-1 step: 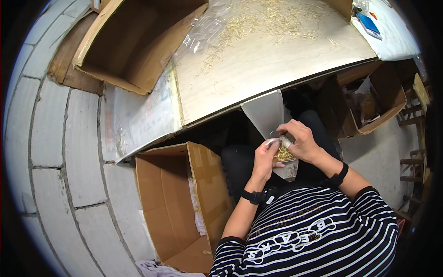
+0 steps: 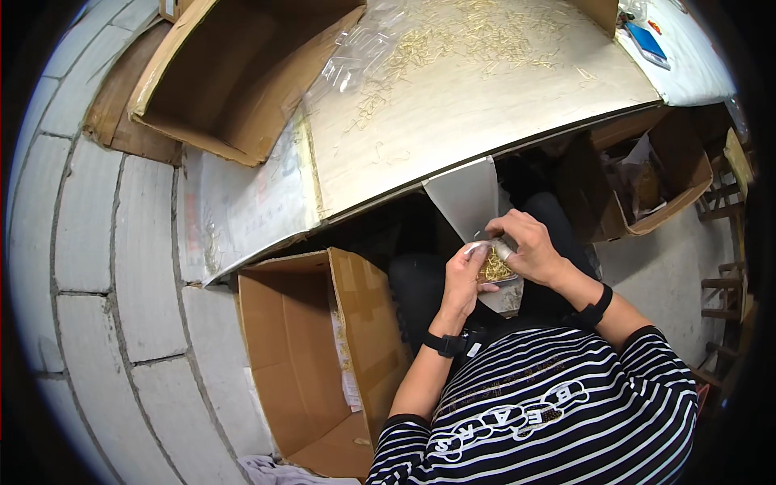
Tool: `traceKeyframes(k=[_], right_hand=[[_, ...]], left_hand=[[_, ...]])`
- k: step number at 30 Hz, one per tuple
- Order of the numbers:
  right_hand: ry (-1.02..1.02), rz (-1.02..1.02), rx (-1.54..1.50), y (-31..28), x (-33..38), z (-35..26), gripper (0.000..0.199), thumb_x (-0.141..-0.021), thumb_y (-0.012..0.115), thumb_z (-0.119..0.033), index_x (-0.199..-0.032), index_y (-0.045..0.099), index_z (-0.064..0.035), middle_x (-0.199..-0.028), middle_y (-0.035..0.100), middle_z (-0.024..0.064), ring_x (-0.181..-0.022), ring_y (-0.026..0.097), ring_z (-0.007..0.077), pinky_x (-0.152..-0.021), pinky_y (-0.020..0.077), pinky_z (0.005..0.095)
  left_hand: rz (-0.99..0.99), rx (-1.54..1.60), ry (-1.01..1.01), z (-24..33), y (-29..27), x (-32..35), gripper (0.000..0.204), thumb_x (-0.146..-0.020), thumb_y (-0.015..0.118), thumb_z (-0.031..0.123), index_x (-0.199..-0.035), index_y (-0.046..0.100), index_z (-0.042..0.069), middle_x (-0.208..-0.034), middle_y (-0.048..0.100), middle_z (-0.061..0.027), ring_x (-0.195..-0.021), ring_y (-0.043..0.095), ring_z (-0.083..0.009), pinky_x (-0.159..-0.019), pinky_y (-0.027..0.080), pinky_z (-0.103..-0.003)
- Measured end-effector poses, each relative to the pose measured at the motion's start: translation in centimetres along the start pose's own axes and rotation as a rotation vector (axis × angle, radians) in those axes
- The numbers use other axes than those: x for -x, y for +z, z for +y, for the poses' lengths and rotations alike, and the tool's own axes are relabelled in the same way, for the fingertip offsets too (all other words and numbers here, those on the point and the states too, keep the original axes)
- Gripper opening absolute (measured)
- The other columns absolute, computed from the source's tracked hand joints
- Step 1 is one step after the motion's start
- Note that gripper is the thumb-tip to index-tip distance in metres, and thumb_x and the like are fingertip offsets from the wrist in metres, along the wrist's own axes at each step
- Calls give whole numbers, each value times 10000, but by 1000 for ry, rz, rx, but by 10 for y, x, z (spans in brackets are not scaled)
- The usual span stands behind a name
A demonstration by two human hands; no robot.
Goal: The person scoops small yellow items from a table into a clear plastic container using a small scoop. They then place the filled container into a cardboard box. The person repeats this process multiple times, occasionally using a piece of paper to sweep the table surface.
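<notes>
left hand [image 2: 463,281] and right hand [image 2: 529,247], both curled nearly closed, flank gold-coloured pieces [image 2: 498,269]; what, if anything, they grip is unclear

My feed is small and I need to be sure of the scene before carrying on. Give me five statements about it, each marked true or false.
1. Gold pieces lie scattered on the table. True.
2. Both hands rest on the table. False: the left hand and right hand are close together over the lap, with more gold pieces showing between them.
3. Each wrist wears a black band. True.
4. The shirt is plain white. False: the shirt has black and white stripes.
5. A blue device lies right of the scattered pieces. True.
</notes>
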State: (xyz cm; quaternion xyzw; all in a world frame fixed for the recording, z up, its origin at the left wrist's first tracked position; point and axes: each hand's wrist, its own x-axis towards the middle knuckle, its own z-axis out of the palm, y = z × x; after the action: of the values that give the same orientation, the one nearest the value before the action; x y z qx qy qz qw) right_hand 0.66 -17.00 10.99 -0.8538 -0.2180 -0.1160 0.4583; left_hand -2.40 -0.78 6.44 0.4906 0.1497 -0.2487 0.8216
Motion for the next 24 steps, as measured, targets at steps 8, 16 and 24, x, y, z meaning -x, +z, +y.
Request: traceKeyframes(k=[8,16,24], right_hand=[[-204,-205,233,-9,3,-3,290,-680,668,-3,-963,664,-63,-850,616,55,-819,564,237,-744,447,357],[-50,-2,57,-13,-7,-19,336,-689,698,-1,-1017,632,-36,-955,622,88,-905,587,279,-774,500,368],[-191,-186,196,-13,3,-14,417,-758,664,-20,-1165,576,-13,-1234,565,156,-1201,499,312,-975,421,428]], left_hand=[[-47,89,79,6,-5,3,570,-1018,229,444,-1200,501,-23,-1024,642,-136,-835,677,-195,-575,605,-311],[-265,333,215,19,7,12,425,-985,413,260,-1320,395,0,-1235,541,-125,-1085,594,-215,-876,550,-362],[-99,220,264,12,-4,15,445,-930,521,80,-1348,373,46,-1261,524,-110,-1109,577,-199,-898,540,-351]])
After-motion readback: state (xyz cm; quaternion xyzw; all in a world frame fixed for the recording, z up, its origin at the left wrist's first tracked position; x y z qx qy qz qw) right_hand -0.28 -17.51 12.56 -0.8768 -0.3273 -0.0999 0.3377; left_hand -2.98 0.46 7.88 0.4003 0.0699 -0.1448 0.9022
